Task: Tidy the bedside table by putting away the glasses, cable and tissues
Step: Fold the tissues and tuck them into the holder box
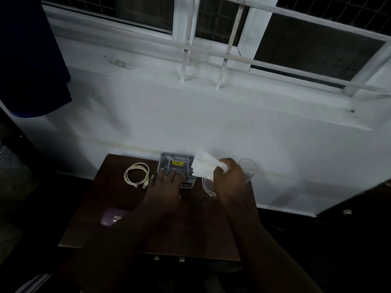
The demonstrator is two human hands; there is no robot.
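gripping one wad of tissues (pixel 203 166) in right hand (pixel 229 178), one coiled cable (pixel 136 173)

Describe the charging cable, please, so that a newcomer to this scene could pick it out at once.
Find the dark wooden bedside table below the barred window. Near its far left corner, left of the grey organiser tray, lies the cable. It is the only cream-coloured thing coiled into a loose ring.

Dim home bedroom: small dark wooden bench (pixel 190 225) against white wall (pixel 190 119), barred window (pixel 232 39) at 12 o'clock, purple glasses case (pixel 112 216) at 8.
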